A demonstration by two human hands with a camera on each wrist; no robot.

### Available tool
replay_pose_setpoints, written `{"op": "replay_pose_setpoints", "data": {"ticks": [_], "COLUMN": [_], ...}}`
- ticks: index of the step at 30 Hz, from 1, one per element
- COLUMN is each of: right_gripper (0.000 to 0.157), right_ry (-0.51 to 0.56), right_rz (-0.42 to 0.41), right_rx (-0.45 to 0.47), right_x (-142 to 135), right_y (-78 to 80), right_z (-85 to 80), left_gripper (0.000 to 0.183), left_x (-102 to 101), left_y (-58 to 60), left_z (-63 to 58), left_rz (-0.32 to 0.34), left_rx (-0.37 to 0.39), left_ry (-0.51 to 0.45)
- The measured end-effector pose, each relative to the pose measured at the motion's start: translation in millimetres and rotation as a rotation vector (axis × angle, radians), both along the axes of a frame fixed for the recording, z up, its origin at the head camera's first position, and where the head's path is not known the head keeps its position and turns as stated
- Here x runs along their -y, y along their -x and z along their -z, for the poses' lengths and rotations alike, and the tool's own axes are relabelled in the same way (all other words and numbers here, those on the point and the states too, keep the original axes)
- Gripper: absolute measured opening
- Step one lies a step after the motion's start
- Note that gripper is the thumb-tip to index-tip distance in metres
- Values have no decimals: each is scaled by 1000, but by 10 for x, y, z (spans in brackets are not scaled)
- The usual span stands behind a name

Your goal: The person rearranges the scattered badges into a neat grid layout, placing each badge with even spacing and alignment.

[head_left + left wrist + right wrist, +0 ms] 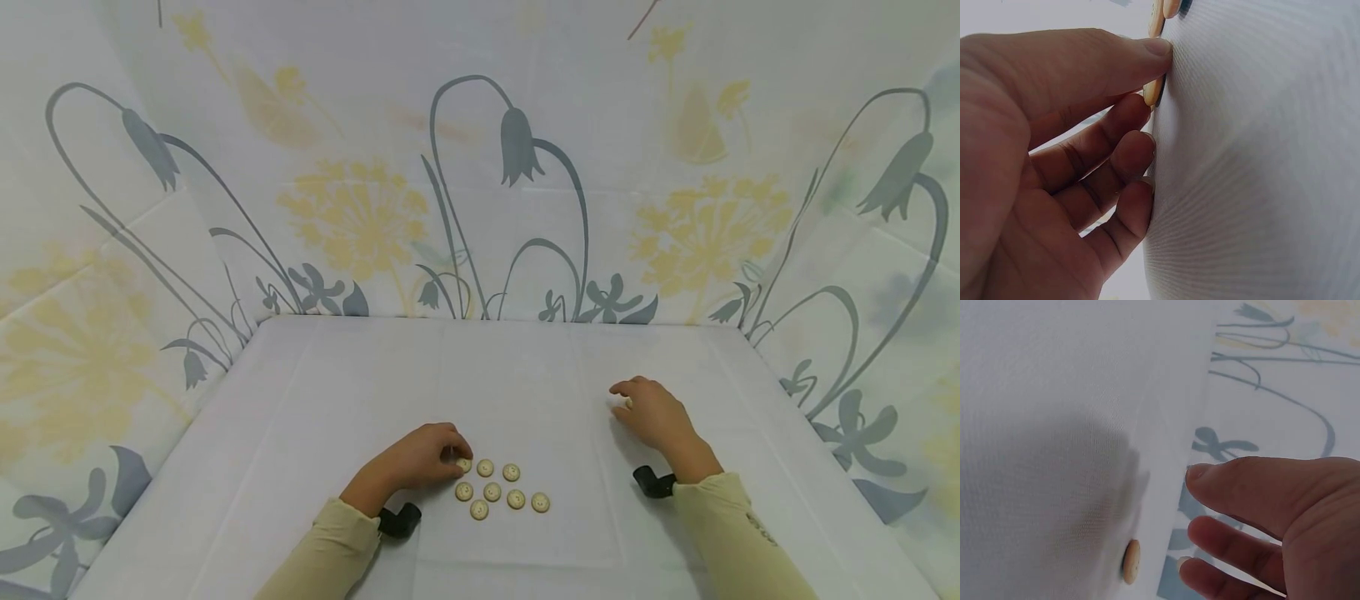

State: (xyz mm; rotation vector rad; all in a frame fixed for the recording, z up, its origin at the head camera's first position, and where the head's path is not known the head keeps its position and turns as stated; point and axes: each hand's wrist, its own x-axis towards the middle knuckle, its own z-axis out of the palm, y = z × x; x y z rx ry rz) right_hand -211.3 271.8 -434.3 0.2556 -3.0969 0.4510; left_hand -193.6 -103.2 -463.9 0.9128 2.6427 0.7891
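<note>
Our left hand (426,454) pinches a pale button (465,465) at the button group's (492,492) far-left corner; seven others lie loose there. Right of the group and farther off, our right hand (662,418), thumb and fingers apart, is near a lone button (1132,562). White cloth (517,383) underlies the group; a flowered backdrop (360,208) rises beyond.

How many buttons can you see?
9 cream-coloured, round, wood-like buttons: three in the far row, the leftmost partly hidden by the left grip; four in the middle row; one in the near row; one by the right grip. More may be hidden.
</note>
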Motion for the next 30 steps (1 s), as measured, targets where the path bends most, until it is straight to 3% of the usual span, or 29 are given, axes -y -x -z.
{"op": "replay_pose_setpoints", "data": {"ticks": [30], "right_gripper": [28], "right_ry": [7], "right_rz": [-130], "right_rx": [-122], "right_x": [392], "right_y": [-316], "right_z": [-37], "left_gripper": [16], "left_x": [-10], "left_y": [-10], "left_z": [-44], "left_rz": [-1], "left_rx": [7], "left_ry": [10]}}
